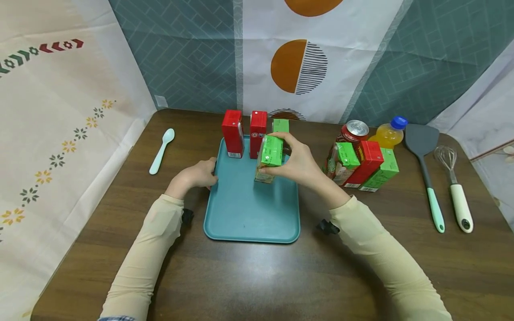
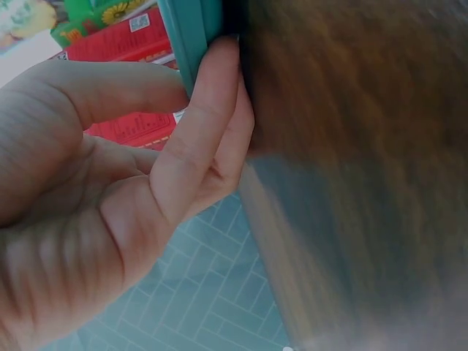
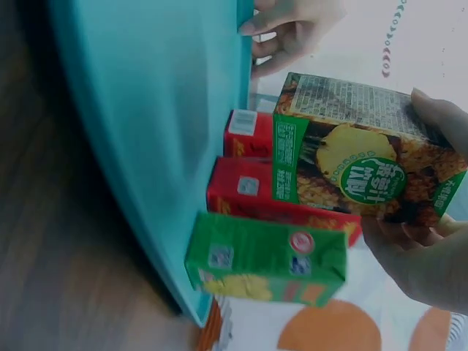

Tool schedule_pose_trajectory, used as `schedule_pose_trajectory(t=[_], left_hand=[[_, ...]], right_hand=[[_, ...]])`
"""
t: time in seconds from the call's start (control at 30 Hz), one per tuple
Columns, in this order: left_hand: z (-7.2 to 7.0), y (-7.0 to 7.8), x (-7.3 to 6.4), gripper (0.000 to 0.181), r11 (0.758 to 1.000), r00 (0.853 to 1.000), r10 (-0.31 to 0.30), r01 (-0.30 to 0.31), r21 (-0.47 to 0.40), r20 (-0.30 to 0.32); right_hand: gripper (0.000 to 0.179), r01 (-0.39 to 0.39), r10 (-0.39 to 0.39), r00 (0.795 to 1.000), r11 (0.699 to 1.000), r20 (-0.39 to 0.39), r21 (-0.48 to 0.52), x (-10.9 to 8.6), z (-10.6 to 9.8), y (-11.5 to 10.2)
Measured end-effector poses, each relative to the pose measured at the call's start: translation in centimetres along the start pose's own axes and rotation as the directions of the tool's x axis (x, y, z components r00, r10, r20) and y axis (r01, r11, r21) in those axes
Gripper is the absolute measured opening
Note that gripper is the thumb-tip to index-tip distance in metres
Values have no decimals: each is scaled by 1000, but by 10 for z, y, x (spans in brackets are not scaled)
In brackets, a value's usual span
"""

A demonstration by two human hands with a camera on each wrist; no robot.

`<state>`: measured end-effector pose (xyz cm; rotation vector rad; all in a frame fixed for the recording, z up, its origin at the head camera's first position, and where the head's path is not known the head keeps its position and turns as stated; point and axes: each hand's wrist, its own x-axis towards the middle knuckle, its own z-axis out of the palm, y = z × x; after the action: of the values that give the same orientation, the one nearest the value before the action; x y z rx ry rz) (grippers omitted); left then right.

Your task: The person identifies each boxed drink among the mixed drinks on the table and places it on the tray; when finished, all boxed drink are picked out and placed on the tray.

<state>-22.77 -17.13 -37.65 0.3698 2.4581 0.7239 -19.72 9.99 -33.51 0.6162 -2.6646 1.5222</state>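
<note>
Right now, your right hand (image 1: 299,161) holds a green-topped carton (image 1: 271,151) between thumb and fingers, clear of the teal tray (image 1: 249,218) and over its far half. Your left hand (image 1: 201,173) pinches the tray's left edge, thumb and fingers on opposite sides of the rim. Along the tray's far edge you have a red carton (image 1: 234,133) upright at the far-left corner, a second red carton (image 1: 258,133) just beside it, and a green carton (image 1: 281,126) toward the far-right corner, partly hidden by your grip. Toward the far-right corner of your table (image 1: 249,281) stand a can (image 1: 356,128), a bottle (image 1: 387,136) and three more cartons (image 1: 366,162), close together. A spatula (image 1: 424,156) and a whisk (image 1: 461,203) lie near the table's right edge, a spoon (image 1: 162,150) near its left.
</note>
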Motion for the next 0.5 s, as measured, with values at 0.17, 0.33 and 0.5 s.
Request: schedule_pose_trajectory(t=[0.17, 0.33, 0.5], left_hand=[[-1, -1, 1, 61, 1000, 1000, 4, -4, 2, -1], [-1, -2, 1, 64, 1000, 1000, 11, -11, -4, 0], [-2, -2, 1, 67, 1000, 1000, 1, -1, -6, 7]], right_hand=[[80, -29, 29, 999, 1000, 35, -1, 14, 18, 0], [80, -40, 44, 996, 998, 79, -48, 23, 38, -4], [79, 1, 8, 988, 998, 156, -58, 30, 57, -10]])
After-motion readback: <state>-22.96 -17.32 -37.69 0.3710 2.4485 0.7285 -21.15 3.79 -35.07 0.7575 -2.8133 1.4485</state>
